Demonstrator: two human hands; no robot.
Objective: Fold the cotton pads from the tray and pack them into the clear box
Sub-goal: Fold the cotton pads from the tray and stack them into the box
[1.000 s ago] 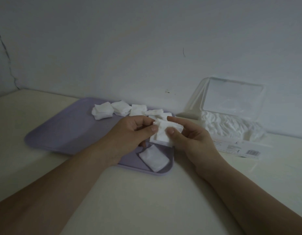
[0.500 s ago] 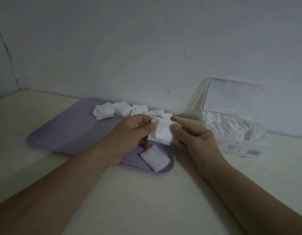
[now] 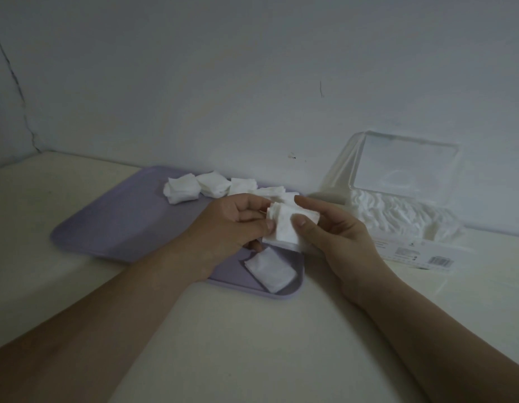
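Cotton pad [image 3: 284, 228]: pinched between my left hand [image 3: 235, 225] and my right hand [image 3: 336, 239], above tray's right end.
Tray [image 3: 121, 222]: loose pads along far edge.
Clear box [image 3: 403, 216]: lid up, by tabletop's far edge.

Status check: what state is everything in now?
clear box: lid open, pads inside.
tray: flat, holding pads.
held pad: lifted above the tray.
left hand: pinching the held pad.
right hand: pinching the held pad.
loose pad: flat in tray's near corner.
stacked pads: resting along tray's far edge.
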